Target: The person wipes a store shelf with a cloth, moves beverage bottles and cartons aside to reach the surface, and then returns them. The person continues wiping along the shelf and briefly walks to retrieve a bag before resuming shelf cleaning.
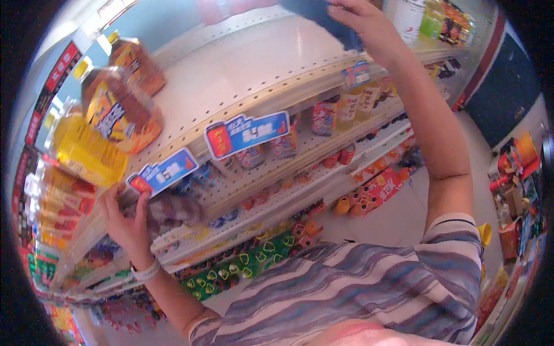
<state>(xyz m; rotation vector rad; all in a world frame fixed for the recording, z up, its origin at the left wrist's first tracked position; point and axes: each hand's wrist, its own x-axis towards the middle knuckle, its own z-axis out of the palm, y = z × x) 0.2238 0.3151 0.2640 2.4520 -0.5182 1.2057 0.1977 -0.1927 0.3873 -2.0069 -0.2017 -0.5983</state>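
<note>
My left hand (130, 220), with a pale wristband, is at the left end of the top shelf's edge. Its thumb and fingers are spread around the lower left corner of a blue price sign (166, 171); whether they touch it is unclear. My right hand (368, 28) is raised over the back right of the top shelf (246, 65), its fingers on a dark blue cloth (322, 19), blurred and partly cut off by the picture's top. Large bottles of brown drink (123, 110) and a bottle of yellow liquid (88, 147) stand at the shelf's left end.
A second blue price sign (246, 133) juts from the shelf edge. Lower shelves hold cartons (324, 117) and bottled drinks. Green-wrapped packs (242, 264) and a red box (376, 194) stand near the floor. More bottles (433, 21) are at the top right, with stocked goods (515, 173) at the far right.
</note>
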